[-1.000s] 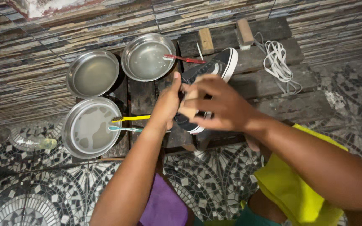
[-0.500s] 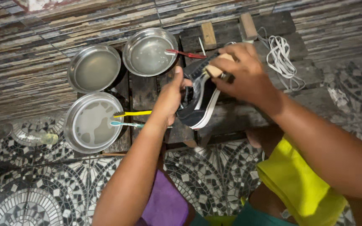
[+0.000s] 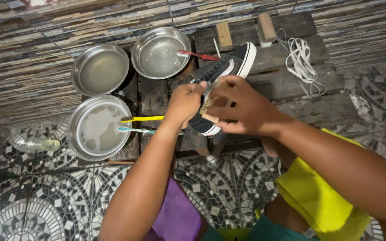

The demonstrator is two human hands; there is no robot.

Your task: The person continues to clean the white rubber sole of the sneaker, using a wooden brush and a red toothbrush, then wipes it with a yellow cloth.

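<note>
Two hands work a brush against a black sneaker at the centre of the frame.

The left hand has its fingers clenched around the black sneaker, which lies on dark wooden planks. The right hand grips a wooden brush pressed to the shoe's side. Three metal bowls sit at upper left, white laces at upper right.

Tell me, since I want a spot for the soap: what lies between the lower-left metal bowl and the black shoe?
In the head view, two toothbrushes bridge it: a yellow toothbrush and a teal toothbrush, bristle ends on the metal bowl rim, handles toward the black shoe.
</note>
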